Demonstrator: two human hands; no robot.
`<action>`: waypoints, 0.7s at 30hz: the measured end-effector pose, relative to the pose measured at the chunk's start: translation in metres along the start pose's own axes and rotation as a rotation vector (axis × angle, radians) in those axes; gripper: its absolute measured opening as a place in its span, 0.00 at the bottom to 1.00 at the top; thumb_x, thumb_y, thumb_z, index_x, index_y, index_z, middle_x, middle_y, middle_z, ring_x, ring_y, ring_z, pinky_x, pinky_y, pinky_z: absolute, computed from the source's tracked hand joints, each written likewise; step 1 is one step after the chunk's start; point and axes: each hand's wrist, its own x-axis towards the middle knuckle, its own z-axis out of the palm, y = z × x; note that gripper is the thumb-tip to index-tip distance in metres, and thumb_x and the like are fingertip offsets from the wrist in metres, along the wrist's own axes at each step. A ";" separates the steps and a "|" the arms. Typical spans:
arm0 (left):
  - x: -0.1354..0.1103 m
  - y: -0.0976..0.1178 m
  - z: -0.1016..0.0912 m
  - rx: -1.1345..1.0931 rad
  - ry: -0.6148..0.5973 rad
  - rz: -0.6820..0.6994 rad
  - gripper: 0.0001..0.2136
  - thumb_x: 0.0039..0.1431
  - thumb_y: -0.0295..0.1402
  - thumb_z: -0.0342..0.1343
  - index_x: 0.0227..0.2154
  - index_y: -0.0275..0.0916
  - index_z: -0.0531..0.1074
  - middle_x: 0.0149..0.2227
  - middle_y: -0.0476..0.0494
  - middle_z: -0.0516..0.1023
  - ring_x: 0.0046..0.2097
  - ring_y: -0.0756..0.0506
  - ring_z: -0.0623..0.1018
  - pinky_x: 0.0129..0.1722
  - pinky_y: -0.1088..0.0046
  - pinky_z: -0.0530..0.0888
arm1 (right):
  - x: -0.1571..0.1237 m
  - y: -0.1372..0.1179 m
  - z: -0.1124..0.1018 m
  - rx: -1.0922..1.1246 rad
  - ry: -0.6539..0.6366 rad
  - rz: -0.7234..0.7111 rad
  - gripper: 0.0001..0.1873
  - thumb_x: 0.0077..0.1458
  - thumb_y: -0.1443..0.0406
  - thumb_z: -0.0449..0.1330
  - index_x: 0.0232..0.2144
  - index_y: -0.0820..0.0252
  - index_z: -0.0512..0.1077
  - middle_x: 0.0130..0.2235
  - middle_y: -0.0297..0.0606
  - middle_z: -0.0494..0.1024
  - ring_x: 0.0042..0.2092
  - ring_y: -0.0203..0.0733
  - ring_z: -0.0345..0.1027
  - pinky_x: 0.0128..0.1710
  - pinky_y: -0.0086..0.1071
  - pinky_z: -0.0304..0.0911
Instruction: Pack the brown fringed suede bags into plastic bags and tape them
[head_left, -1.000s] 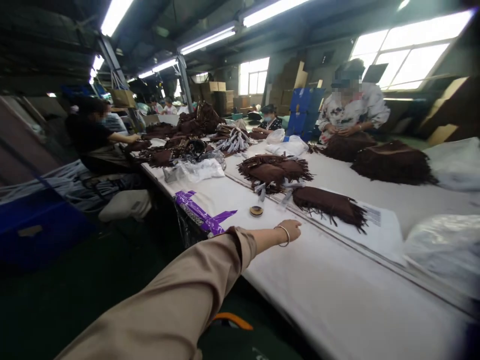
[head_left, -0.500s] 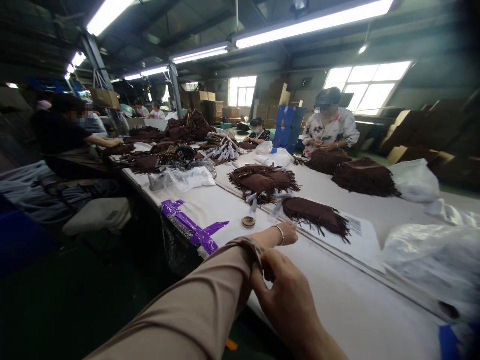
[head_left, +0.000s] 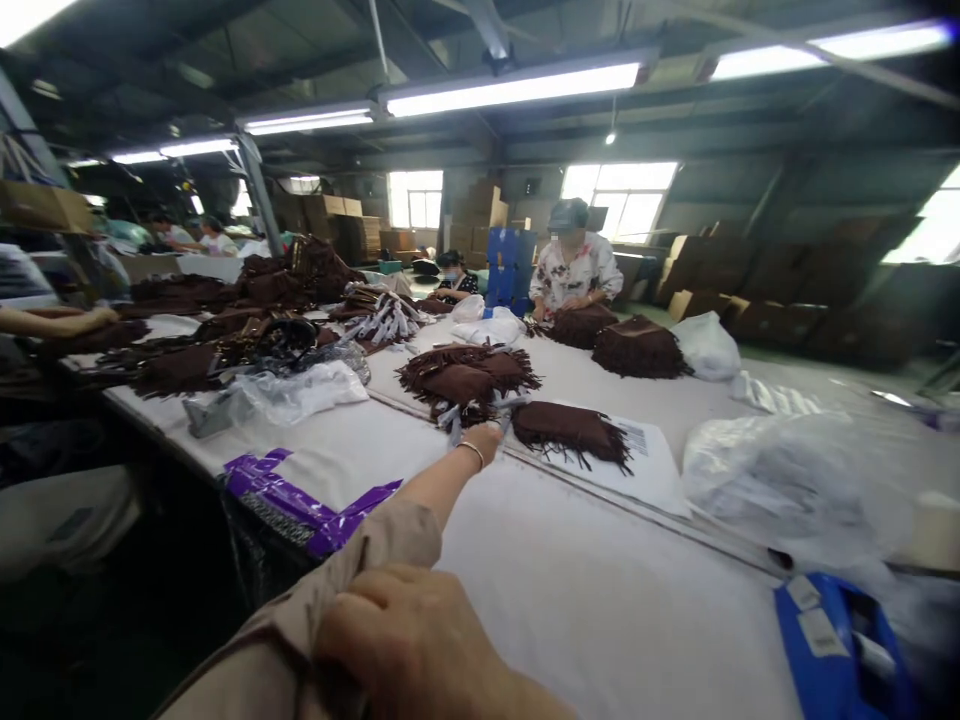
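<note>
My left arm reaches forward over the table, with a bracelet on the wrist. My left hand (head_left: 482,441) is loosely closed, with nothing visible in it. It is beside the pale grey wrapped ends of a pile of brown fringed pieces (head_left: 469,378), and I cannot tell if it touches them. A single brown fringed piece (head_left: 570,432) lies just to its right on a white sheet. Closer to me, my right hand (head_left: 420,640) grips the beige sleeve (head_left: 397,545) of my left arm; its fingertips are partly hidden.
Purple tape (head_left: 300,500) marks the near table edge. Clear plastic bags (head_left: 765,480) and a blue box-like object (head_left: 844,645) sit on the right. More brown pieces (head_left: 187,365) are heaped at left. A co-worker (head_left: 574,265) handles brown pieces across the table; another person's arm (head_left: 56,322) shows at left.
The view has swung right. My right hand has moved down the left arm toward me, pulling the sleeve back and baring more forearm. The round ring on the table is no longer visible.
</note>
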 end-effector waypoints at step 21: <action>0.023 -0.044 0.055 -0.594 0.192 -0.031 0.12 0.57 0.34 0.50 0.40 0.43 0.76 0.41 0.48 0.79 0.44 0.48 0.76 0.49 0.72 0.71 | -0.130 0.385 -0.116 0.123 0.587 0.885 0.18 0.51 0.53 0.52 0.38 0.54 0.74 0.37 0.40 0.78 0.42 0.50 0.72 0.44 0.42 0.69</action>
